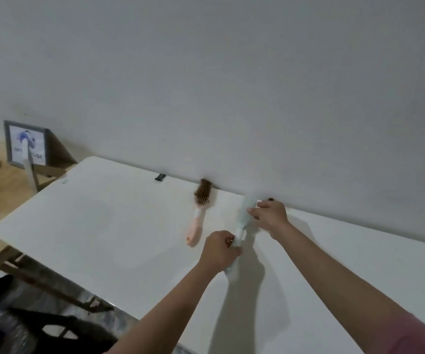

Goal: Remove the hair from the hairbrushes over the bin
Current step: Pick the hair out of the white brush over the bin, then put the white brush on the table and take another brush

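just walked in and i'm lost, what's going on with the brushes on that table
A person is holding a pale green hairbrush with both hands above a white table. The left hand grips the handle, and the right hand is at the head end, by the wall. A pink hairbrush lies on the table just left of it, untouched, its bristles full of brown hair. A dark bin sits on the floor at the lower left, away from both brushes.

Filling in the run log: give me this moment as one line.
left hand: grips green brush handle | right hand: on its head | pink brush: on table, hair in bristles | bin: cannot tell
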`<act>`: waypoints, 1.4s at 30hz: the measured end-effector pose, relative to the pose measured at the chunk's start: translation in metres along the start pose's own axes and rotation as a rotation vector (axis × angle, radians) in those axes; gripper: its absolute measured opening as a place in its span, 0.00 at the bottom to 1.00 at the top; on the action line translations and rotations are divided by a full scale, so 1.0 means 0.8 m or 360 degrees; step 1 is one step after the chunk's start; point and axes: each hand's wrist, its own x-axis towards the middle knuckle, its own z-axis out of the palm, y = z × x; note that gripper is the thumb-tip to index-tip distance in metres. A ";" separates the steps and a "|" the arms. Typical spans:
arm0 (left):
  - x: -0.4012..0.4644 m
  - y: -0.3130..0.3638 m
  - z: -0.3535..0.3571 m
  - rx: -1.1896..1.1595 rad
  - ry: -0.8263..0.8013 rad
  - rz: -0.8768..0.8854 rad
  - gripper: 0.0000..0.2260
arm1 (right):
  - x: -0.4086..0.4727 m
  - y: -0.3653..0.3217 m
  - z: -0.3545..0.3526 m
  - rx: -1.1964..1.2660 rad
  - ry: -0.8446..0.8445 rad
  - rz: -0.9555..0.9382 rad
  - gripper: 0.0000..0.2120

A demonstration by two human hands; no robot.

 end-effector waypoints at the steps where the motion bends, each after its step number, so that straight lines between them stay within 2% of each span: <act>1: 0.003 -0.001 0.001 0.0067 0.0023 0.0018 0.19 | 0.003 0.003 0.003 -0.0023 0.0004 -0.0002 0.11; 2: 0.006 -0.002 0.002 0.0130 0.0051 0.0045 0.21 | 0.005 0.005 0.006 -0.0039 0.0025 -0.0018 0.09; 6: 0.022 -0.005 0.012 0.0184 0.0088 0.0118 0.23 | 0.010 0.009 0.013 -0.0136 0.0060 -0.0105 0.15; 10: 0.032 -0.009 0.023 0.0245 0.0121 0.0164 0.24 | 0.014 0.011 0.016 -0.0185 0.0021 -0.0125 0.30; 15: 0.034 -0.009 0.031 0.0166 0.0151 0.0143 0.22 | 0.019 0.018 0.015 -0.0251 -0.0005 -0.0188 0.32; 16: 0.032 -0.009 0.030 0.0140 0.0161 0.0138 0.19 | 0.018 0.017 0.016 -0.0297 0.0019 -0.0203 0.32; 18: 0.028 -0.011 0.027 0.0082 0.0215 0.0137 0.07 | 0.013 0.015 0.020 -0.0408 0.0145 -0.0306 0.29; 21: 0.022 -0.020 0.011 0.0022 0.0461 0.0092 0.16 | 0.004 0.008 0.036 -0.0368 0.0329 -0.0608 0.20; 24: 0.018 -0.032 -0.014 0.0101 0.0767 0.0068 0.14 | -0.003 -0.006 0.068 -0.0297 0.0226 -0.0750 0.13; 27: 0.018 -0.045 -0.039 0.0156 0.0810 -0.0168 0.17 | 0.001 -0.022 0.106 -0.0250 0.0032 -0.0573 0.10; 29: 0.023 -0.054 -0.049 0.0189 0.0677 -0.0312 0.18 | 0.006 -0.031 0.129 -0.0324 -0.0060 -0.0393 0.04; 31: 0.032 -0.060 -0.054 0.0190 0.0587 -0.0381 0.16 | 0.010 -0.037 0.149 -0.0346 -0.0131 -0.0173 0.14; 32: 0.037 -0.062 -0.055 0.0182 0.0565 -0.0399 0.14 | 0.012 -0.039 0.157 -0.0327 -0.0155 -0.0073 0.15; 36: 0.051 -0.065 -0.059 0.0236 0.0476 -0.0434 0.15 | 0.030 -0.043 0.177 -0.0198 -0.0145 0.0069 0.04; 38: 0.054 -0.061 -0.065 0.0226 0.0396 -0.0468 0.11 | 0.041 -0.041 0.181 -0.0115 -0.0145 0.0120 0.08; 40: 0.053 -0.059 -0.070 0.0127 0.0311 -0.0517 0.11 | 0.049 -0.037 0.183 -0.0042 -0.0169 0.0188 0.13; 42: 0.048 -0.058 -0.075 -0.0066 0.0202 -0.0554 0.12 | 0.051 -0.035 0.182 0.0054 -0.0244 0.0237 0.12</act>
